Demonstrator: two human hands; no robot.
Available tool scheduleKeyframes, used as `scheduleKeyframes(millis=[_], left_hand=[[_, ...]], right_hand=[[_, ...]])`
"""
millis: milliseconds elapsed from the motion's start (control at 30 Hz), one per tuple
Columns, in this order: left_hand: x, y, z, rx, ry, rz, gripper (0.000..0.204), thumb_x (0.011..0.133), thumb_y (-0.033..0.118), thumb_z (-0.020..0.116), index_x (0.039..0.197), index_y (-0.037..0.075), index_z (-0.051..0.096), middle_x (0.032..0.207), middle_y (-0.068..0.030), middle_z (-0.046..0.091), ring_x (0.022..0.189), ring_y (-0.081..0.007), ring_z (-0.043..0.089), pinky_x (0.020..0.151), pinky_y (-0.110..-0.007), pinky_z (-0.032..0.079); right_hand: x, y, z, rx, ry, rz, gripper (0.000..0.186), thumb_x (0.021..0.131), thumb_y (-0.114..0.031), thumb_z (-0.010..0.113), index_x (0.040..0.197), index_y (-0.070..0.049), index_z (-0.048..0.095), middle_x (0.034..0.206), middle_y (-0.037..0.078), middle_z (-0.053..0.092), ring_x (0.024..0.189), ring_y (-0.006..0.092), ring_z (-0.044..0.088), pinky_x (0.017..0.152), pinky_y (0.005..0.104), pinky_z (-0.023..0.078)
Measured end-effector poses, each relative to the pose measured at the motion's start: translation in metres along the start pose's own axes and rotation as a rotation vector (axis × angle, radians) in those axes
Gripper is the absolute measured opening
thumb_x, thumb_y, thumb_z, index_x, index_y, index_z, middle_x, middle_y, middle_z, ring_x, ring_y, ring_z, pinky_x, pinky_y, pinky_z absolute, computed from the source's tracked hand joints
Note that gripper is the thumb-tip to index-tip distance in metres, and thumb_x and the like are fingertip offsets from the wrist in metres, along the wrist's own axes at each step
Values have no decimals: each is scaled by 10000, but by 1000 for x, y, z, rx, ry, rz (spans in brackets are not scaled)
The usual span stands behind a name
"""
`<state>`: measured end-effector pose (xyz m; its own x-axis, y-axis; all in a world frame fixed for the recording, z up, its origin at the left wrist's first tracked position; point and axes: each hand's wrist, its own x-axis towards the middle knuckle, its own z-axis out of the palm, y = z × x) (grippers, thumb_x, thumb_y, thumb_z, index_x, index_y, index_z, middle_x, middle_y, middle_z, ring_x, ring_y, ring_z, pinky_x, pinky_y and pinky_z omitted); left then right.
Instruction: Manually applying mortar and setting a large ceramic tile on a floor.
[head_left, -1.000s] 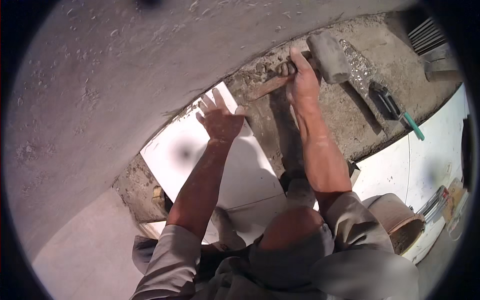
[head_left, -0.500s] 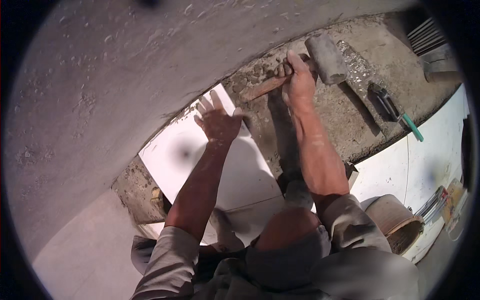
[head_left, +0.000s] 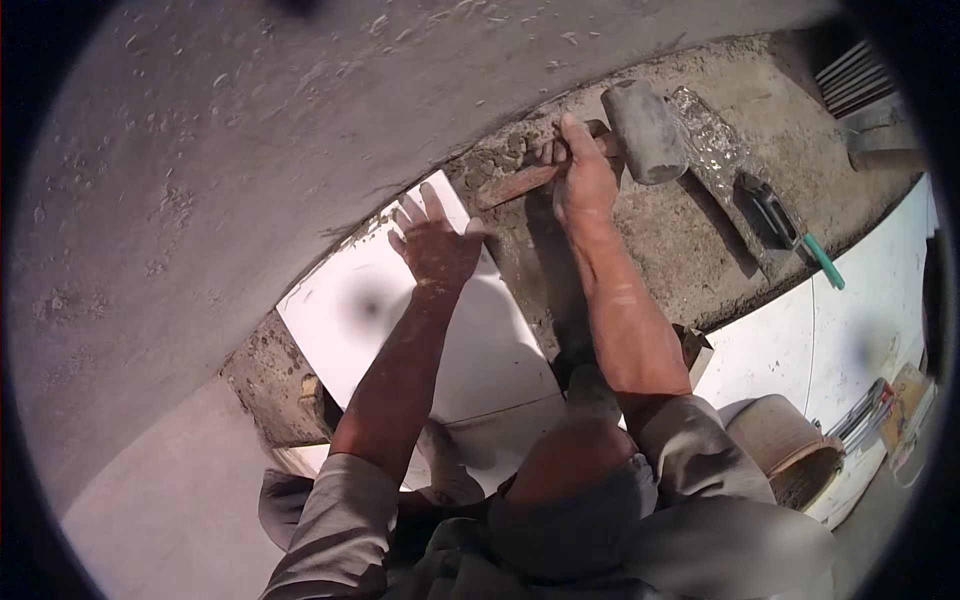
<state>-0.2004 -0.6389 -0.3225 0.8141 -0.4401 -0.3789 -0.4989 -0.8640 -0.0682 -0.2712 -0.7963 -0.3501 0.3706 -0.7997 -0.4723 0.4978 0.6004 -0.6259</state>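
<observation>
My left hand [head_left: 438, 250] lies spread on a white tile [head_left: 380, 350], near its far right corner, with the fingers pointing toward the wall. To the right, my right hand [head_left: 588, 180] is wrapped round the wooden handle of a rubber mallet [head_left: 648, 132], close to its dark grey head. The handle's free end points left, toward the tile's edge. The mallet is held up above the bare, rough cement, where its shadow falls. Some of the right-hand fingers are hidden behind the hand and handle.
A rough plastered wall [head_left: 230, 150] runs along the far left side. On the cement to the right lie a crumpled clear plastic sheet [head_left: 712, 130] and a tool with a green handle [head_left: 824, 262]. A bucket [head_left: 775, 430] stands on white tiles [head_left: 770, 345] at the lower right.
My right hand has shifted slightly left and a little nearer to me, with the mallet in it. My left hand stays spread on the tile.
</observation>
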Motion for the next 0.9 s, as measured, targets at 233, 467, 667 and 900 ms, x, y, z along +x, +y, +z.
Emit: scheduleKeyframes(millis=[233, 467, 667, 900], left_hand=[[1, -5, 14, -44, 120, 37, 969, 739, 533, 701, 1465, 28, 304, 1499, -306, 254, 1381, -442, 283, 1055, -652, 246], [20, -46, 62, -57, 49, 87, 1017, 716, 578, 697, 1467, 16, 302, 1476, -274, 325, 1396, -408, 253, 1127, -566, 151], [12, -29, 35, -8, 122, 15, 910, 832, 475, 598, 1520, 45, 186, 1532, -271, 224, 1409, -429, 227, 1138, -542, 178], [6, -18, 21, -65, 54, 26, 918, 856, 504, 594, 1528, 58, 155, 1565, -255, 132, 1441, -447, 118, 1150, -569, 124]], right_hand=[[4, -85, 12, 171, -159, -251, 271, 939, -165, 578, 691, -105, 485, 644, 20, 493, 618, 189, 487, 669, 344, 444], [-20, 15, 1, -386, -5, 102, 325, 967, -361, 530, 1001, -49, 618, 890, 35, 571, 873, 170, 539, 820, 329, 442], [-11, -108, -10, -295, 109, -21, 568, 842, -442, 677, 1184, 7, 611, 1183, 154, 614, 1114, 209, 540, 1013, 366, 365], [-11, -142, -59, -1388, 262, -290, 442, 832, -379, 651, 1055, 3, 635, 986, 249, 649, 966, 388, 611, 862, 440, 456]])
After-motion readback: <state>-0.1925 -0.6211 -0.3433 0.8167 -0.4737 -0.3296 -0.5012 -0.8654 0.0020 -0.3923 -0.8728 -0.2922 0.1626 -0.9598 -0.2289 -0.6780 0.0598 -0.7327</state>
